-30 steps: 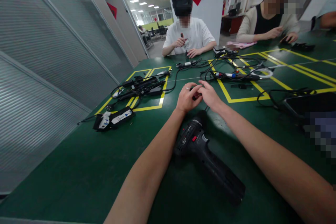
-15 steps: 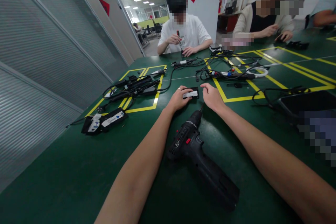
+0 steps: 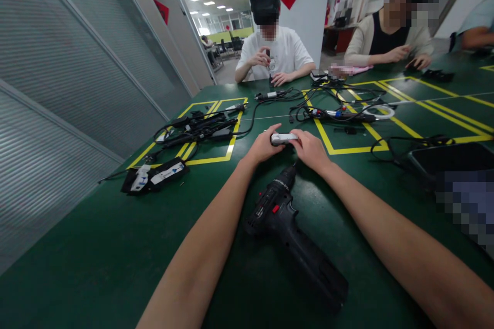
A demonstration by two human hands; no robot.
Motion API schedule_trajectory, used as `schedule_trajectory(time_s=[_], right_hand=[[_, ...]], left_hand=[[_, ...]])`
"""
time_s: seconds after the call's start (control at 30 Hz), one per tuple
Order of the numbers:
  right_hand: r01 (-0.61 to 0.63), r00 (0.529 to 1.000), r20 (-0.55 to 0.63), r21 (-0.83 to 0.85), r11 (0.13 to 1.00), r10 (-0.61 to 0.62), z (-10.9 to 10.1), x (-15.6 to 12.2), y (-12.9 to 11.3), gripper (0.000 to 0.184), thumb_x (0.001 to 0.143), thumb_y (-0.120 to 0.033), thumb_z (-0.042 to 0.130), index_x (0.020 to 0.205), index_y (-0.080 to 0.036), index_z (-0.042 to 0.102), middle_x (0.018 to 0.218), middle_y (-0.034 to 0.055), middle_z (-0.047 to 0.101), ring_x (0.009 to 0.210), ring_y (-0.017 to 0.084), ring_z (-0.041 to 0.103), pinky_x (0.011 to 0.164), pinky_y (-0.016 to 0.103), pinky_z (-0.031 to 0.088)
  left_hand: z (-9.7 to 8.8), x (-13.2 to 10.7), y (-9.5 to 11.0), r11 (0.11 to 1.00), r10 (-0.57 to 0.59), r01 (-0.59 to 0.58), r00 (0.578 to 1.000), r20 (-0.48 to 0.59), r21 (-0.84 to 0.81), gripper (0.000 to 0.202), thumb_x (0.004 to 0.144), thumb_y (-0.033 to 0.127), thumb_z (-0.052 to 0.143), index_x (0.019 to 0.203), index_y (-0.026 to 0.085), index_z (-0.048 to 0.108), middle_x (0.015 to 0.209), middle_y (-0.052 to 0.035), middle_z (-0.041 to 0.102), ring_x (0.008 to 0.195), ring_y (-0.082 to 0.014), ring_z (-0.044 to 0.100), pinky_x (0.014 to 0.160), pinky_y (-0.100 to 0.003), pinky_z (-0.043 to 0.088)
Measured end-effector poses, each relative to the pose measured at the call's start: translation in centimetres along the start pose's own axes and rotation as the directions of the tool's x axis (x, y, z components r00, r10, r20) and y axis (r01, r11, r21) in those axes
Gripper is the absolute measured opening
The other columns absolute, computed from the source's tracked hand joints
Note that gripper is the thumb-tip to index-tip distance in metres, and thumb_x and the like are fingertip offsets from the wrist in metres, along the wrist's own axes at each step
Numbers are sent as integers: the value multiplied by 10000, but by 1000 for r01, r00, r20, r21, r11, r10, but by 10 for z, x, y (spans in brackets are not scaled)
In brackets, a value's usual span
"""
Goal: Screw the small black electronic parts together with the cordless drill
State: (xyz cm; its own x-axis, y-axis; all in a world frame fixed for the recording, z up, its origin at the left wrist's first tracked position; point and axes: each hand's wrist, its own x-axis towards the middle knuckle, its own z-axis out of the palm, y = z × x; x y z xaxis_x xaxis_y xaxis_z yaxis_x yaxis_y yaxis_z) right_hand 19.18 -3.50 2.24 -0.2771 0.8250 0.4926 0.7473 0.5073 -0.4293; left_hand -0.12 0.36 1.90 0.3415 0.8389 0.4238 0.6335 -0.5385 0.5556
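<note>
Between my two hands is a small flat black piece with a white face, tilted so that its pale side shows. My left hand grips its left end, thumb toward me. The fingers of my right hand close on its right end. What kind of part it is I cannot make out. Just below my hands a black cordless drill with red buttons lies on its side on the green table, its bit pointing at my right hand.
Black cabled devices lie inside yellow tape at left, with two black-and-white pieces nearer me. More cables and a black rod-shaped tool lie at right. A dark tray stands at the right edge. Two co-workers sit opposite, hands on small parts.
My right hand has moved left and taken hold of the small piece's right end. The piece has been tipped up between both hands. The drill lies in nearly the same place.
</note>
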Motion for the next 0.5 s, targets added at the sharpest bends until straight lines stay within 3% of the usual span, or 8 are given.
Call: schedule_trajectory(time_s=[0.1,0.17,0.23,0.33,0.43,0.5], right_hand=[[-60,988,-143,23,998,63,3,-1,6,384,969,-342,340,1251,-139,505,1122,148,637,1010,272,577,868,332,392],[-138,969,-204,33,990,142,6,0,11,394,968,-339,326,1258,-129,491,1115,156,642,997,287,587,847,346,401],[-199,956,-213,29,980,200,8,2,15,389,966,-328,320,1251,-131,497,1095,159,652,973,299,600,822,358,409],[-206,959,-197,7,979,203,10,4,18,384,961,-325,329,1245,-138,506,1066,158,663,942,308,612,796,366,415],[-198,963,-191,-18,980,191,11,4,17,376,957,-324,343,1241,-142,511,1041,157,670,922,310,621,782,366,420],[-205,962,-193,-31,978,196,11,3,15,369,958,-327,345,1231,-149,516,1023,153,675,903,309,628,764,363,424]], left_hand=[[-9,-2,-8,993,-115,115,993,-3,23,536,698,388,690,1188,191,599,1117,-71,663,1012,-240,610,906,-371,483],[-22,-5,-9,973,-215,216,976,-15,77,451,705,434,676,1088,197,656,1044,-64,688,947,-243,627,854,-368,495],[-42,-8,-3,953,-272,275,962,-34,125,381,723,463,644,1001,205,684,950,-45,699,862,-228,634,775,-342,501],[-83,-23,17,941,-266,272,962,-56,200,342,755,487,596,944,217,686,877,-22,693,784,-201,624,709,-310,483],[-133,-64,39,877,-282,312,950,-133,367,337,752,503,599,955,245,674,889,-5,687,748,-189,608,696,-313,467],[-167,-111,49,793,-334,378,926,-178,478,339,768,531,580,990,284,653,881,16,675,716,-182,597,668,-318,455]])
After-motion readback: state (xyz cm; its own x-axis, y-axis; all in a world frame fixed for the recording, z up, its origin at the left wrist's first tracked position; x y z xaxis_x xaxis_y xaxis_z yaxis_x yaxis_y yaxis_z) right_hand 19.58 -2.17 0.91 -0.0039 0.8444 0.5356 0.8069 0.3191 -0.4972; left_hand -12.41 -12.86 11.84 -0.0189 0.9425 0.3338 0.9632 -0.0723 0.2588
